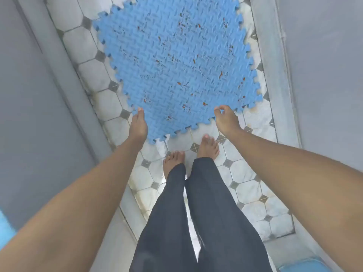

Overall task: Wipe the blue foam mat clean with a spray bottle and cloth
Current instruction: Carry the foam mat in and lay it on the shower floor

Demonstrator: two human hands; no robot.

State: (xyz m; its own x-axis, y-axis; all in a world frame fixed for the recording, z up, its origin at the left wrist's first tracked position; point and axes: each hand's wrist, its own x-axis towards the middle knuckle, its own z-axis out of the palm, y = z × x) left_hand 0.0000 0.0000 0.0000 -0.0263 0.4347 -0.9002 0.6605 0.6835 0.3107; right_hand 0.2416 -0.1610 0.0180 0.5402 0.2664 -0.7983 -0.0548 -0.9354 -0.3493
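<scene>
while left hand point(138, 124), right hand point(225, 119) hold mat point(176, 61), feet point(208, 147) beside

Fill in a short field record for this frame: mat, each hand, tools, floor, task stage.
mat: blue foam mat, jigsaw-toothed edges, orange-brown spots scattered across it
left hand: left hand grips the mat's near edge, thumb on top
right hand: right hand pinches the near edge
tools: spray bottle and cloth not in view
floor: pale octagonal tiles
feet: bare feet just short of the mat's near corner
stage: spots all there, wiping not yet done
</scene>
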